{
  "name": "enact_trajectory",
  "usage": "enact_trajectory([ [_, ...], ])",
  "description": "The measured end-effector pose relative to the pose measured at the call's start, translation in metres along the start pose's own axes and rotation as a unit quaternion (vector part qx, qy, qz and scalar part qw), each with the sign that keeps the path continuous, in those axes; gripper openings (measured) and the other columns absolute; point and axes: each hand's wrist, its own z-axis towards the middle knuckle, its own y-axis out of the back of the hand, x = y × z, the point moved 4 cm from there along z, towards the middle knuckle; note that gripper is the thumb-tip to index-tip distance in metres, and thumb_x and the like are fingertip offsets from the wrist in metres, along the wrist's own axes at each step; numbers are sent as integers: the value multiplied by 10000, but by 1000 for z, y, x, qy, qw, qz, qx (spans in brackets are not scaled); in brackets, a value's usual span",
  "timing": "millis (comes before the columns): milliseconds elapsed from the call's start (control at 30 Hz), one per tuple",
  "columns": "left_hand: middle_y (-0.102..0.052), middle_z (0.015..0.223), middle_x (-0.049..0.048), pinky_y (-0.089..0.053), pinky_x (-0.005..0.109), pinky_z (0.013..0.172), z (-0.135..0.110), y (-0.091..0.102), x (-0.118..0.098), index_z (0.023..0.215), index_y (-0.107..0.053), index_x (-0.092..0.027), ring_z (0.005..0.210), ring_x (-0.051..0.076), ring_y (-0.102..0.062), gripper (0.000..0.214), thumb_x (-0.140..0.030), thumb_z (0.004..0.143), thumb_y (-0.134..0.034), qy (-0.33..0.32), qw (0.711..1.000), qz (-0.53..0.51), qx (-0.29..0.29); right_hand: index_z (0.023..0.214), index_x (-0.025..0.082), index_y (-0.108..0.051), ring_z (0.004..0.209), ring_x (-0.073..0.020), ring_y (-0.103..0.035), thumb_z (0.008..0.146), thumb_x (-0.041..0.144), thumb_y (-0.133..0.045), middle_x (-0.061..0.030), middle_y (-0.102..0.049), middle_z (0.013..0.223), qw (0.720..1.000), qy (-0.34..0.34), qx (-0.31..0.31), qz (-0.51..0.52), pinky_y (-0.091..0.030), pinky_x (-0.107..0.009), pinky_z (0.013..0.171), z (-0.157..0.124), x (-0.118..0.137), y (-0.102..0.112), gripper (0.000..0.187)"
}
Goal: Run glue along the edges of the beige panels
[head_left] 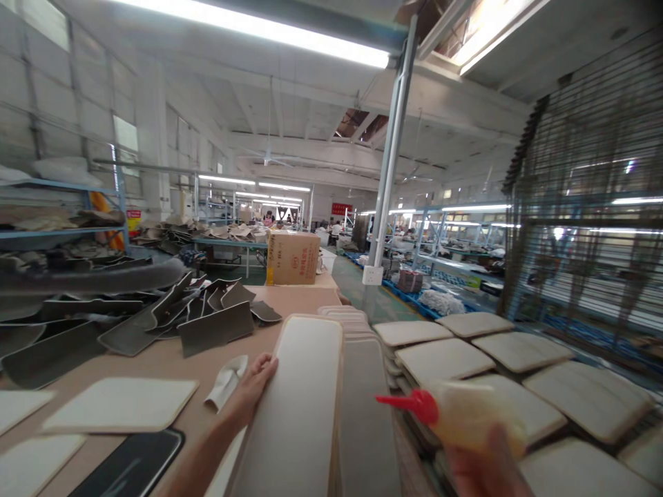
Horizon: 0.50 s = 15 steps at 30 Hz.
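Note:
A long white panel (303, 393) with rounded corners and a tan edge is tilted up before me. My left hand (259, 379) grips its left edge, fingertips lying over the front. Blurred by motion, my right hand (489, 459) is wrapped round a squeeze bottle (476, 411) with yellowish contents. Its red nozzle (409, 402) points left toward the panel, apart from it. Just right of the panel stands a row of similar grey panels (365, 407). A crumpled white scrap (226, 382) lies beside my left wrist.
Stacks of cream panels (445, 360) fill the right side. Curved grey pieces (217, 324) are heaped at the left of the brown tabletop (207, 355). White panels (121, 406) and a black panel (135, 464) lie nearer. A cardboard box (293, 259) and a metal post (391, 159) stand beyond.

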Motion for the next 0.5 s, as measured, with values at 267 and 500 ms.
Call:
enact_trajectory([
  [267, -577, 624, -49, -375, 200, 490, -26, -17, -35, 781, -503, -199, 553, 107, -474, 529, -630, 555, -711, 13, 996, 56, 63, 931, 181, -665, 771, -123, -633, 495, 295, -880, 16, -688, 811, 976, 191, 101, -40, -539, -208, 750, 8, 18, -55, 499],
  [500, -580, 637, -49, -380, 199, 501, -17, -22, -27, 788, -499, -191, 556, 102, -484, 502, -593, 588, -722, 19, 996, 29, 81, 1049, 171, -625, 778, -114, -634, 537, 271, -865, 15, -689, 841, 973, 183, 120, -70, -525, -166, 736, 29, 14, -50, 575],
])
